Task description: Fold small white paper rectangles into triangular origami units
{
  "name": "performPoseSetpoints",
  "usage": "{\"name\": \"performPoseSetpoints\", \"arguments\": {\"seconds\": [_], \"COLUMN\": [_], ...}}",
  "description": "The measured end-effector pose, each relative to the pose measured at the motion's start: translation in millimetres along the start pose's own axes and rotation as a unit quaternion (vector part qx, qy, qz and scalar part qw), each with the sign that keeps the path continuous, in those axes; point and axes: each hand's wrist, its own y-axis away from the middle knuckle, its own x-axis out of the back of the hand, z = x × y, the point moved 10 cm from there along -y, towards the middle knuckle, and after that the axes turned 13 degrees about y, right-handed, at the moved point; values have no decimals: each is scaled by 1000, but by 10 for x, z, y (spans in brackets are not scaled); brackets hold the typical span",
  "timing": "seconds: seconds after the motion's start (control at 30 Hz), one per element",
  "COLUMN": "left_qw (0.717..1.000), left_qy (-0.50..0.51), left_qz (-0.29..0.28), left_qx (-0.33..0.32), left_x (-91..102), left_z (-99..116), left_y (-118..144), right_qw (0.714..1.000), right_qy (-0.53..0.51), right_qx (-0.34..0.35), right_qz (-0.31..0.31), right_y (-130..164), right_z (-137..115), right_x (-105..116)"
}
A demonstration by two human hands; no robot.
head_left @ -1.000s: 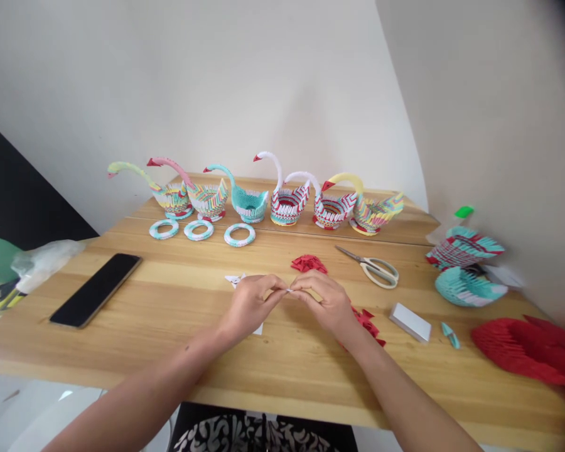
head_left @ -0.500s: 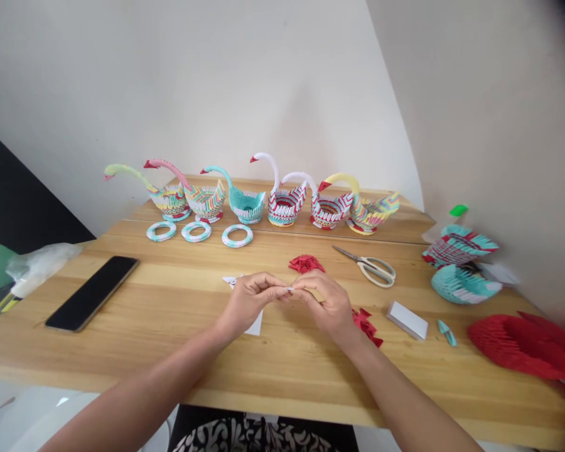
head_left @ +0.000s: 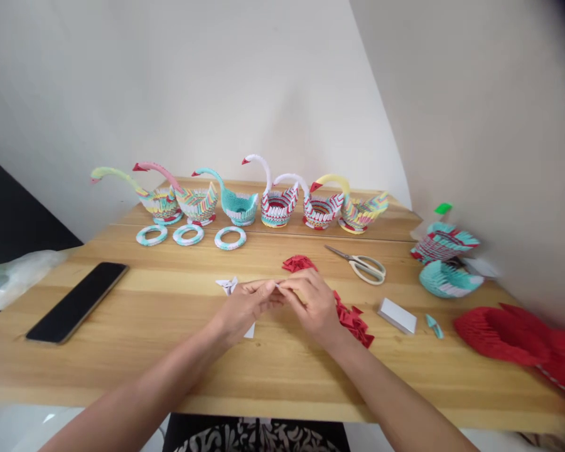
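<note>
1. Over the near middle of the table (head_left: 98, 358), the paper (head_left: 277, 285), a tiny white bit, sits between the fingertips of both hands; its shape is mostly hidden.
2. The left hand (head_left: 249, 306) pinches it with thumb and forefinger, the other fingers curled beneath.
3. The right hand (head_left: 312, 306) meets it there, thumb and forefinger closed on the same bit.
4. Just beyond the left hand lie white scraps (head_left: 227, 285); a sheet (head_left: 249, 332) peeks out from under that hand.
5. Red folded bits lie in two piles: the far pile (head_left: 299, 263) beyond the right hand, the near pile (head_left: 354, 323) beside its wrist.
6. Over to the right I see scissors (head_left: 353, 258), a white box (head_left: 397, 315), a small teal piece (head_left: 434, 326) and a big red piece (head_left: 494, 336).
7. The phone (head_left: 78, 303) lies off to the left.
8. Six swans (head_left: 239, 210) line the back, three rings (head_left: 188, 243) before them.
</note>
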Motion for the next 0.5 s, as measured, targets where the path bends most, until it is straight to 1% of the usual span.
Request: {"name": "performPoseSetpoints", "arguments": {"seconds": [0.07,0.2,0.27,0.3,0.33,0.4,0.43,0.5], "left_qw": [1000,998,996,995,994,991,990,989], "left_qy": [21,43,53,59,66,80,88,105], "left_qz": [-2,28,49,63,76,96,100,101], "left_qx": [16,40,44,44,42,36,34,32], "left_x": [13,138,211,249,283,331,340,341], "left_z": [-35,-79,-66,-50,-26,21,40,60], "left_y": [3,-12,-26,-32,-36,-40,-40,-42], "right_qw": [999,991,983,979,976,968,958,923], "right_qy": [29,110,152,166,177,203,232,300], "right_qx": [11,40,60,64,58,19,-15,-103], "right_qz": [-18,-58,-83,-98,-114,-149,-170,-217], "right_y": [-4,-49,-109,-146,-185,-238,-238,-153], "right_z": [-32,-130,-145,-111,-31,278,507,1049], "right_x": [-40,-82,-45,-2,61,230,324,514]}}
